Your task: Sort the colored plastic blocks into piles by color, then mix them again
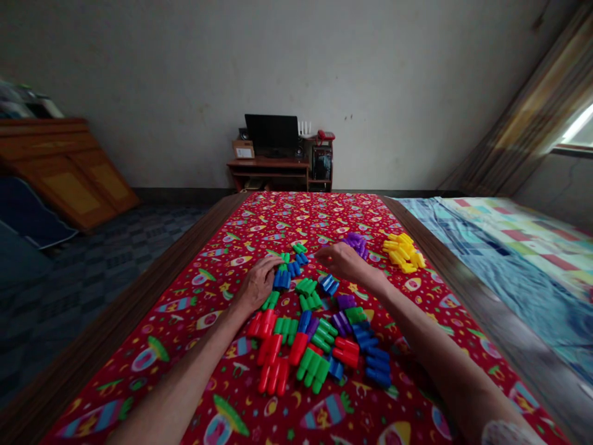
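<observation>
My left hand [260, 281] reaches over the left edge of the loose plastic blocks, its fingers stretched out with the tips at a green block [284, 258]. Whether those fingertips press on it I cannot tell. Beside them lie blue blocks [282, 280] and a green block [271, 301] near the wrist. My right hand [341, 258] hovers palm down in front of the purple pile [356, 242], fingers pointing left and slightly bent, with nothing visible in them. Below it sits a blue block [329, 285]. Nearer me are mixed red blocks [274, 376], green blocks [314, 369] and blue blocks [378, 366].
A yellow pile of blocks [403, 252] lies at the right of the red patterned tablecloth [296, 216]. Beyond the table stands a desk [269, 163] with a monitor [272, 133]. A bed [509, 247] is on the right, a wooden cabinet [69, 167] on the left.
</observation>
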{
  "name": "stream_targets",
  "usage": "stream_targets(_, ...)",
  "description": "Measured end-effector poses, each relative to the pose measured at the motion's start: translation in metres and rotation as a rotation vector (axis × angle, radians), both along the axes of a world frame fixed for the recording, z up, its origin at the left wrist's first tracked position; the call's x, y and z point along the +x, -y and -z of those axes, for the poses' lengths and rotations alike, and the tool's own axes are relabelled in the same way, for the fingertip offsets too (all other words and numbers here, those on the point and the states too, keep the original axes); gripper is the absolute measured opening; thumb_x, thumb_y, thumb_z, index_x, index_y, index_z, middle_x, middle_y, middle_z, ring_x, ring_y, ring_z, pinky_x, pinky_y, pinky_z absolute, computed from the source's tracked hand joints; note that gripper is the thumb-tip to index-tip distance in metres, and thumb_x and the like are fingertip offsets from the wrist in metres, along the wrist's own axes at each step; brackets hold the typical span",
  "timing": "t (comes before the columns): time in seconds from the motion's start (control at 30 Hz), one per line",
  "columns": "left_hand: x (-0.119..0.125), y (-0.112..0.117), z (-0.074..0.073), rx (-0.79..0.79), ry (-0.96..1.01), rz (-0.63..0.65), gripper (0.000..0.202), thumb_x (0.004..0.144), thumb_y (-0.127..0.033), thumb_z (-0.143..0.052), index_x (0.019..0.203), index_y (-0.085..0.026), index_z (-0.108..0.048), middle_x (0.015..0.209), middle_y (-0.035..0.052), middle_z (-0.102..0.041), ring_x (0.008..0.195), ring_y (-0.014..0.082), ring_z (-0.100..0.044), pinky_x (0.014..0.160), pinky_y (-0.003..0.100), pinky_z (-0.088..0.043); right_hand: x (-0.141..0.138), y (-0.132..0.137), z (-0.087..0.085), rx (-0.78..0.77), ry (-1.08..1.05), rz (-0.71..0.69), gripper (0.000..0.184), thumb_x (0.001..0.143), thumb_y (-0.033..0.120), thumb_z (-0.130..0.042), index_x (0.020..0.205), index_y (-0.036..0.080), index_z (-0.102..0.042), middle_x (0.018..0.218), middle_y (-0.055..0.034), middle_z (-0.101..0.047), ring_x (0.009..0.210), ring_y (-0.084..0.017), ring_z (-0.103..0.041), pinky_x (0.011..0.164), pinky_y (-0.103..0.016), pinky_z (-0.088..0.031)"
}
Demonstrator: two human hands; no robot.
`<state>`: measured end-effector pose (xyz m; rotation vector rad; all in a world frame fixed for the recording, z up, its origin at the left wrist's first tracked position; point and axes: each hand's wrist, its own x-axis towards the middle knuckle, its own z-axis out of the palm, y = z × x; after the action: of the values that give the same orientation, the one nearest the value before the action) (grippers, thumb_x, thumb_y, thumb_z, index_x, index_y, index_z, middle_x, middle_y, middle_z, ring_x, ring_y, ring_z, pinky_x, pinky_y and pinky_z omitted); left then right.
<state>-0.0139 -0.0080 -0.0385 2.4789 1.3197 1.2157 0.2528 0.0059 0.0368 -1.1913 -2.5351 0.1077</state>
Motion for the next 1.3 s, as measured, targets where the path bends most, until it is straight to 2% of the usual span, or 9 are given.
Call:
stream_targets(0.1,0.000,0.000,-0.001,0.001,-0.009,-0.001,0.040,0.083,-0.010,-0.036,0.106,-0.018,-0.068,0.110,0.0085,-0.068,0.108,0.0209,-0.062,0.100,0.042,-0.050,-0.010,-0.007,0.011,0.064,0.028,-0.069,0.027,0.088,0.008,-0.046,0.103,0.014,-0.068,0.103,-0.0118,-0.068,0.098,-0.018,-0.059,0.090,-0.030,-0.042)
stream_targets(0.2,0.001,0.001,-0.003,-0.002,-0.015,-0.005,0.039,0.085,-0.011,-0.035,0.105,-0.018,-0.068,0.109,0.0084,-0.068,0.107,0.0202,-0.062,0.100,0.040,-0.050,-0.009,-0.020,0.016,-0.024,0.180,-0.107,0.034,0.082,-0.002,-0.044,0.099,0.013,-0.069,0.103,-0.0129,-0.069,0.103,-0.019,-0.060,0.100,-0.034,-0.039)
stream_targets(0.37,0.001,0.002,-0.004,-0.007,-0.017,-0.016,0.038,0.085,-0.010,-0.036,0.105,-0.018,-0.067,0.108,0.0077,-0.068,0.107,0.0194,-0.062,0.100,0.039,-0.050,0.005,-0.028,0.017,-0.017,0.349,0.076,0.028,0.082,-0.001,-0.045,0.090,0.008,-0.070,0.095,-0.0164,-0.070,0.094,-0.020,-0.063,0.108,-0.038,-0.031)
stream_targets(0.5,0.000,0.001,-0.002,-0.001,-0.013,-0.007,0.037,0.086,-0.011,-0.035,0.104,-0.017,-0.067,0.111,0.0091,-0.068,0.108,0.0201,-0.062,0.100,0.040,-0.050,0.007,-0.016,0.007,-0.038,0.209,0.038,0.030,0.081,-0.002,-0.042,0.086,0.010,-0.069,0.085,-0.0113,-0.070,0.082,-0.016,-0.063,0.094,-0.031,-0.040)
stream_targets(0.63,-0.001,-0.002,0.002,0.005,-0.017,-0.017,0.037,0.086,-0.012,-0.035,0.105,-0.016,-0.066,0.111,0.0103,-0.068,0.108,0.0207,-0.062,0.099,0.040,-0.050,-0.003,0.017,-0.023,-0.205,-0.006,-0.204,0.026,0.084,0.002,-0.046,0.092,0.011,-0.069,0.080,-0.0054,-0.070,0.069,-0.011,-0.060,0.067,-0.020,-0.041)
stream_targets(0.73,-0.001,-0.003,0.003,0.004,-0.026,-0.036,0.037,0.085,-0.011,-0.034,0.105,-0.015,-0.066,0.110,0.0104,-0.068,0.107,0.0206,-0.062,0.100,0.040,-0.050,-0.017,0.052,-0.043,-0.428,0.116,-0.429,0.021,0.084,0.012,-0.058,0.100,0.016,-0.070,0.082,-0.0020,-0.071,0.070,-0.010,-0.060,0.061,-0.019,-0.040)
stream_targets(0.8,0.000,-0.002,0.002,0.004,-0.029,-0.035,0.038,0.084,-0.010,-0.035,0.105,-0.015,-0.066,0.111,0.0104,-0.068,0.107,0.0207,-0.062,0.100,0.040,-0.050,-0.028,0.076,-0.046,-0.432,0.284,-0.448,0.024,0.082,0.022,-0.066,0.105,0.018,-0.069,0.085,-0.0035,-0.071,0.074,-0.014,-0.062,0.062,-0.021,-0.040)
stream_targets(1.03,0.001,-0.001,0.000,0.013,-0.023,-0.014,0.040,0.085,-0.009,-0.034,0.106,-0.017,-0.067,0.112,0.0094,-0.068,0.106,0.0201,-0.062,0.099,0.038,-0.050,-0.046,0.103,-0.018,-0.117,0.362,-0.326,0.026,0.090,0.022,-0.057,0.113,0.017,-0.066,0.093,-0.0104,-0.069,0.084,-0.019,-0.063,0.070,-0.027,-0.045)
stream_targets(1.3,-0.001,-0.003,0.002,0.005,-0.032,-0.013,0.042,0.084,-0.009,-0.034,0.108,-0.018,-0.068,0.112,0.0089,-0.068,0.107,0.0205,-0.062,0.099,0.039,-0.050,-0.043,0.068,-0.006,-0.295,0.097,-0.441,0.028,0.083,0.012,-0.061,0.109,0.019,-0.070,0.096,-0.0060,-0.069,0.088,-0.015,-0.061,0.080,-0.024,-0.045)
